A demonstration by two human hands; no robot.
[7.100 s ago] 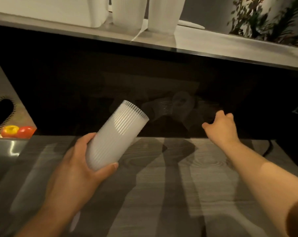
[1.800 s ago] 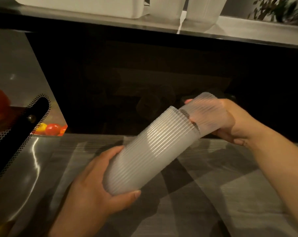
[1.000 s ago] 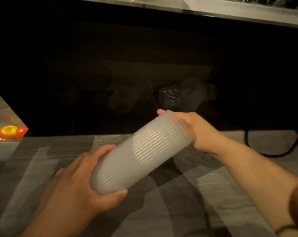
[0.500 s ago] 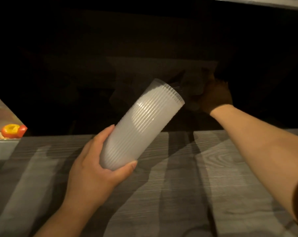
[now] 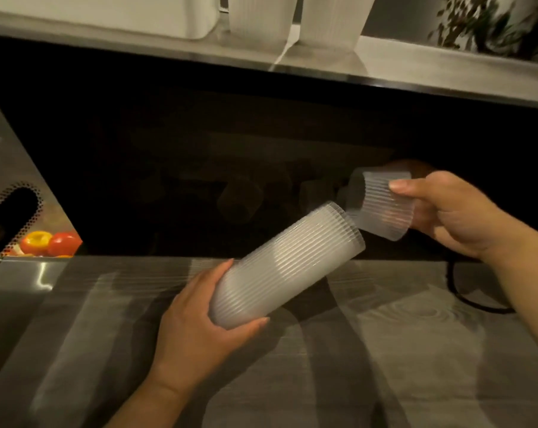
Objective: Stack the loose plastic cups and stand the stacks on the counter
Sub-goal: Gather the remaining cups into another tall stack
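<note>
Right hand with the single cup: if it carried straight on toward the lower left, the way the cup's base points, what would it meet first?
Most likely the open rim of the cup stack gripped by the left hand. The loose cup in the right hand sits just off that rim, though depth alignment is unclear.

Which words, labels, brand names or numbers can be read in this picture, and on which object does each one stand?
None: no text can be read anywhere.
Stack of cups in the left hand: only ribs, no print.
Single cup in the right hand: only ribs, no print.
White containers on the upper shelf: plain, no label visible.
</note>
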